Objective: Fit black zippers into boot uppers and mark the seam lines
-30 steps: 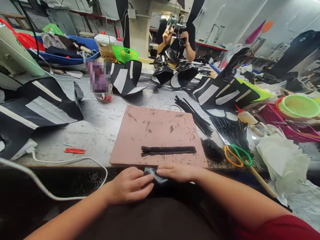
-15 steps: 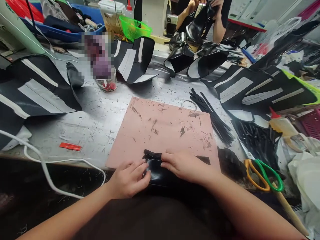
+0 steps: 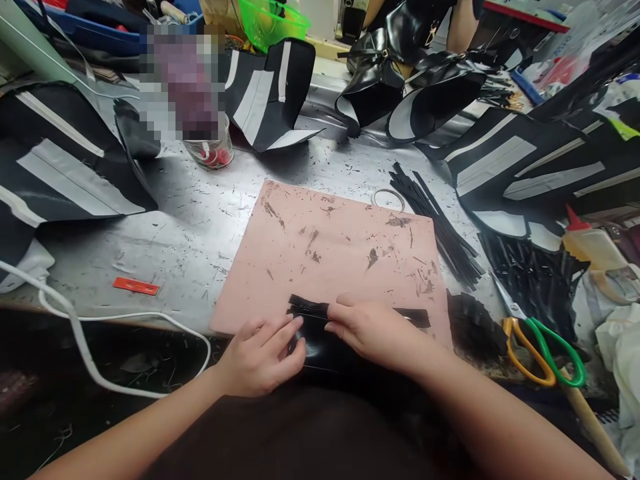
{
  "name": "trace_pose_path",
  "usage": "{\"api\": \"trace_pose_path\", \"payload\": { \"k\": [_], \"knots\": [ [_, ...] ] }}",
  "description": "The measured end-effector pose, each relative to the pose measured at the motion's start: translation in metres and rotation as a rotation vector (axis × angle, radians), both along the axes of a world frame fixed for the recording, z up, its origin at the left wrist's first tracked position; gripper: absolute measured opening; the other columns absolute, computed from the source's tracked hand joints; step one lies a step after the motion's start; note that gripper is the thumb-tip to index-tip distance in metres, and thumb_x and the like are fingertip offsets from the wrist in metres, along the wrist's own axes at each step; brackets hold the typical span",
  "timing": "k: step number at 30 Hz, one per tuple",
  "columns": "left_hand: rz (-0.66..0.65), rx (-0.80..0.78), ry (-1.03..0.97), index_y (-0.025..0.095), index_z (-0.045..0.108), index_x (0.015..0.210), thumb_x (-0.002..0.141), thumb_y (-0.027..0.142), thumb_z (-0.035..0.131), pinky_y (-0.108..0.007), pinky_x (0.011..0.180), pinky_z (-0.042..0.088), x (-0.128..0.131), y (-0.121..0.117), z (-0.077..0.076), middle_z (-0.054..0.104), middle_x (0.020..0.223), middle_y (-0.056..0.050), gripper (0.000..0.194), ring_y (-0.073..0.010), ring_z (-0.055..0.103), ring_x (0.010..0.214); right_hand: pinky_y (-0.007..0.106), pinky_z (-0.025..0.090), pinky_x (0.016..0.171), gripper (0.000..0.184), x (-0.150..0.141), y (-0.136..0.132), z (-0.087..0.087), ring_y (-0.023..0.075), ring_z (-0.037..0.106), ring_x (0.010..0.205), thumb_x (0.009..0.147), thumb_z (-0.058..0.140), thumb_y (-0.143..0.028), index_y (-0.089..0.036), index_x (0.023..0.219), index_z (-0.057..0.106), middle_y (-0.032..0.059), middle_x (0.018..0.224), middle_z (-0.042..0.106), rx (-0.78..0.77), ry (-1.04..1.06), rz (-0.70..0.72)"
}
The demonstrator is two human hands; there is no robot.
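A piece of glossy black leather (image 3: 316, 347) lies over the front edge of a pink cutting board (image 3: 345, 257). Along its far edge runs a black strip (image 3: 307, 306) that looks like a zipper; its right end (image 3: 417, 317) shows past my wrist. My right hand (image 3: 367, 333) pinches the strip and the leather edge near the middle, between thumb and fingers. At the left corner of the leather, my left hand (image 3: 265, 357) grips the edge with thumb and fingertips. The lower part of the leather merges into the dark clothing and cannot be made out.
Scissors (image 3: 543, 347) with orange and green handles lie at right, beside black strips (image 3: 440, 233) and a tape roll (image 3: 387, 200). Black boot pieces (image 3: 75, 160) stand around the table. A white cable (image 3: 95, 360) loops at left near an orange-red strip (image 3: 136, 286).
The camera view has tipped downward and moved slightly closer, so the table items sit higher in view. Both hands keep their hold on the leather and strip with hardly any shift.
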State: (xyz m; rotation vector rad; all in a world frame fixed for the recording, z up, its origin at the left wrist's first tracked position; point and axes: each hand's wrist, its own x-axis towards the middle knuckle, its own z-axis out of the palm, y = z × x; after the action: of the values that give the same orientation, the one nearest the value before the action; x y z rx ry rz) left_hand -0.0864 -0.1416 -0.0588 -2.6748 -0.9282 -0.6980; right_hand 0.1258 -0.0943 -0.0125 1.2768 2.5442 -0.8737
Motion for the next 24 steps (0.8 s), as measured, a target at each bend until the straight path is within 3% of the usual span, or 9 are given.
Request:
{"api": "trace_pose_path", "payload": {
  "k": [6,10,13,17,24],
  "knots": [
    [0.013,-0.06,0.049,0.019,0.061,0.085,0.079,0.014,0.039,-0.031,0.069,0.035,-0.001,0.001,0.003,0.068,0.102,-0.002,0.023,-0.0175,0.059,0.086,0.022,0.031,0.054,0.018,-0.001,-0.002,0.0,0.011,0.051,0.061,0.088,0.044,-0.03,-0.019,0.081,0.057,0.0005,0.078,0.057,0.013,0.0,-0.098],
    [0.062,-0.227,0.005,0.017,0.062,0.088,0.073,0.011,0.037,-0.032,0.071,0.033,-0.001,0.004,0.013,0.069,0.097,0.0,0.03,-0.0156,0.055,0.076,0.022,0.03,0.054,0.018,-0.003,-0.001,0.002,0.0108,0.051,0.062,0.088,0.045,-0.029,-0.019,0.078,0.056,0.0001,0.076,0.057,0.007,-0.02,-0.154],
    [0.065,-0.333,0.034,0.015,0.062,0.101,0.08,0.027,0.035,-0.035,0.076,0.032,0.001,0.005,0.017,0.068,0.095,-0.002,0.036,-0.0182,0.052,0.079,0.022,0.03,0.054,0.018,-0.005,0.0,0.004,0.0103,0.05,0.061,0.087,0.045,-0.027,-0.019,0.076,0.056,-0.0002,0.074,0.057,0.013,-0.026,-0.167],
    [0.079,-0.262,0.129,0.013,0.06,0.112,0.081,0.062,0.03,-0.037,0.079,0.03,0.008,0.004,0.015,0.067,0.1,-0.005,0.064,-0.0215,0.051,0.082,0.022,0.029,0.052,0.018,-0.011,-0.002,0.002,0.0105,0.05,0.059,0.087,0.044,-0.026,-0.018,0.076,0.056,0.0005,0.074,0.058,0.043,-0.064,-0.173],
    [0.074,-0.142,0.19,0.013,0.063,0.108,0.077,0.064,0.041,-0.035,0.076,0.031,0.016,0.006,0.011,0.066,0.098,-0.005,0.064,-0.0205,0.051,0.085,0.025,0.028,0.051,0.025,-0.001,-0.008,0.006,0.0161,0.055,0.06,0.085,0.045,-0.038,-0.016,0.081,0.057,0.0046,0.072,0.062,0.16,-0.259,-0.206]
  ]
}}
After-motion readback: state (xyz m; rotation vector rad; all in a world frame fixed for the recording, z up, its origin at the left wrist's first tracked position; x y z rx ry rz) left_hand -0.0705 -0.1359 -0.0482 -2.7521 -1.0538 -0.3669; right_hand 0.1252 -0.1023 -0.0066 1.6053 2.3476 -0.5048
